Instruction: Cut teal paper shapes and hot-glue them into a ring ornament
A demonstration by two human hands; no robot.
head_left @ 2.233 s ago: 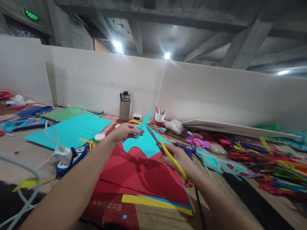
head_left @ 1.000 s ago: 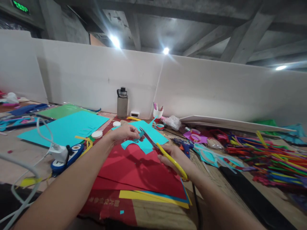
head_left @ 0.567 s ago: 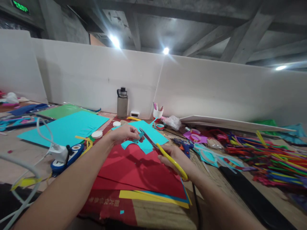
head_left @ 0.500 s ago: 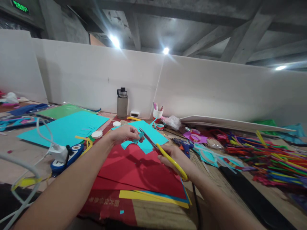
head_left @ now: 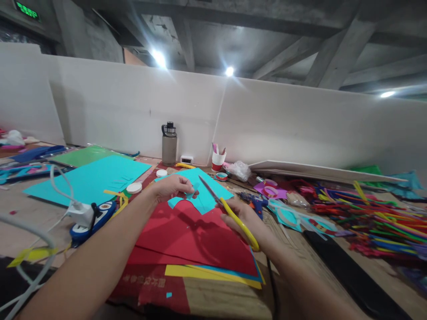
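Observation:
Pinched in my left hand (head_left: 174, 186) is a small piece of turquoise paper (head_left: 191, 194). My right hand (head_left: 242, 218) is wrapped round the yellow handles of a pair of scissors (head_left: 238, 222), whose blades point up and left, a little apart from the paper piece. Below both hands lie red sheets (head_left: 196, 240), with yellow sheets (head_left: 213, 275) showing under their front edge. A larger turquoise sheet (head_left: 216, 191) with a curved cut-out lies just beyond.
On the left are a big turquoise sheet (head_left: 86, 180) with thin strips and a power strip (head_left: 91, 222) with cables. A bottle (head_left: 169, 146) and a pencil cup (head_left: 218, 160) stand behind. To the right are a glue gun (head_left: 256, 202), a black object (head_left: 350, 271) and colourful pipe cleaners (head_left: 383, 222).
The scissors' blades have come away from the small turquoise piece, and a thin strip that rose beside the blades is gone from there. My left hand has barely moved.

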